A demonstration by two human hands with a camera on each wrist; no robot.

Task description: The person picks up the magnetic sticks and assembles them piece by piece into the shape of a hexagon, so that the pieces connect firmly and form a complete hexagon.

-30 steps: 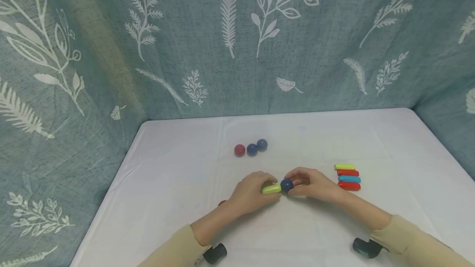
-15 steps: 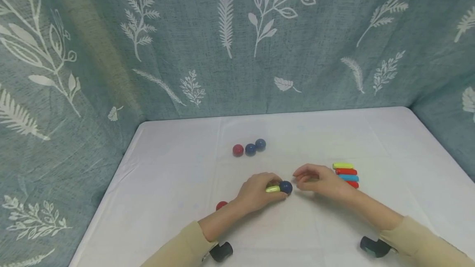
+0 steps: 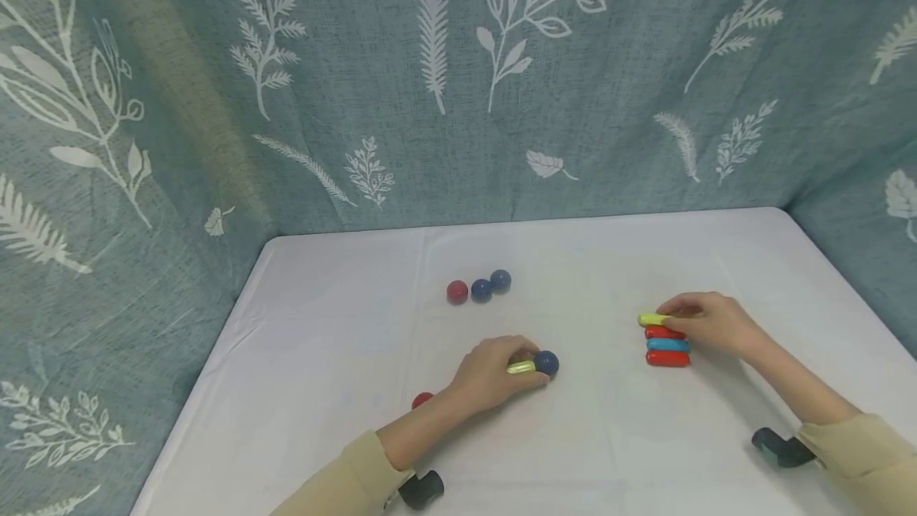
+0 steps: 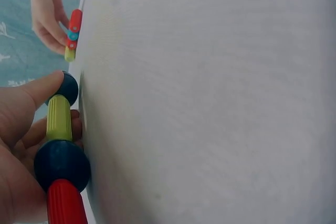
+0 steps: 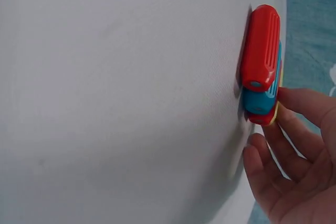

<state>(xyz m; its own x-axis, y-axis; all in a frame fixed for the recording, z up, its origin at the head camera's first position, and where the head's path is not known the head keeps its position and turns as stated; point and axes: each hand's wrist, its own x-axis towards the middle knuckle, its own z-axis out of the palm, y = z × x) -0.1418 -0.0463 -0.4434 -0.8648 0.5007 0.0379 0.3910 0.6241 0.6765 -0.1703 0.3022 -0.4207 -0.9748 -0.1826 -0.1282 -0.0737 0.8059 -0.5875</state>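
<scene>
My left hand (image 3: pixel 494 373) grips a chain of toy rods and balls at the table's middle. In the left wrist view it runs from a dark blue ball (image 4: pixel 67 90) through a ribbed yellow rod (image 4: pixel 59 119) and a second blue ball (image 4: pixel 62 163) to a red rod (image 4: pixel 66 203). Over on the right, my right hand (image 3: pixel 716 325) pinches another yellow rod (image 3: pixel 650 319) between thumb and fingers. This one lies at the back of a row with a red rod (image 3: pixel 665 332), a light blue rod (image 3: pixel 669 345) and a front red rod (image 3: pixel 669 358).
Behind my left hand, a red ball (image 3: pixel 457 291) and two blue balls (image 3: pixel 481 291) rest on the white table (image 3: pixel 344 325). Another red ball (image 3: pixel 422 400) peeks out beside my left forearm. A patterned curtain (image 3: pixel 387 86) hangs at the table's far edge.
My right hand has let go of the chain's blue ball and moved right to the yellow rod in the row. The left hand still holds the chain in nearly the same place.
</scene>
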